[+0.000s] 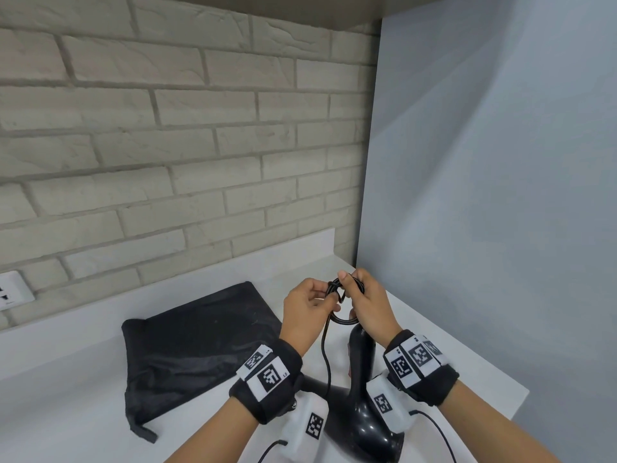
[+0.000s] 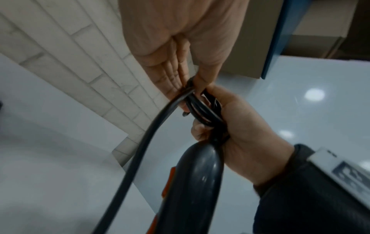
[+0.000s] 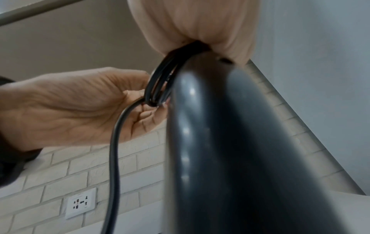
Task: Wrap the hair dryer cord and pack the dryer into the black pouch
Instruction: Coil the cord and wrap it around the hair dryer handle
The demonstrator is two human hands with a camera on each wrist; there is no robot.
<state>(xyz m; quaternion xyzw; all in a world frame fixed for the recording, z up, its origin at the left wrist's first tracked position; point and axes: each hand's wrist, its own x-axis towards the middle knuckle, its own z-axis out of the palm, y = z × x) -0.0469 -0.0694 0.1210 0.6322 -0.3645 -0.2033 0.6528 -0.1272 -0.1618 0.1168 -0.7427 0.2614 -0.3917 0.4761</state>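
Note:
A glossy black hair dryer (image 1: 362,406) lies on the white counter with its handle (image 1: 361,349) rising towards my hands. Above the handle's end my right hand (image 1: 365,300) grips a bundle of coiled black cord (image 1: 340,297). My left hand (image 1: 310,304) pinches a strand at the coil. A loose length of cord (image 1: 326,359) hangs from it down to the dryer. The left wrist view has the coil (image 2: 202,110) between both hands above the handle (image 2: 192,182). The right wrist view shows the coil (image 3: 160,85) beside the handle (image 3: 230,142). The black pouch (image 1: 197,345) lies flat to the left.
A brick wall (image 1: 167,145) backs the counter (image 1: 83,389), and a plain grey panel (image 1: 484,195) closes the right side. A white wall socket (image 1: 13,290) sits at the far left. The counter's right edge (image 1: 521,392) runs close to my right wrist.

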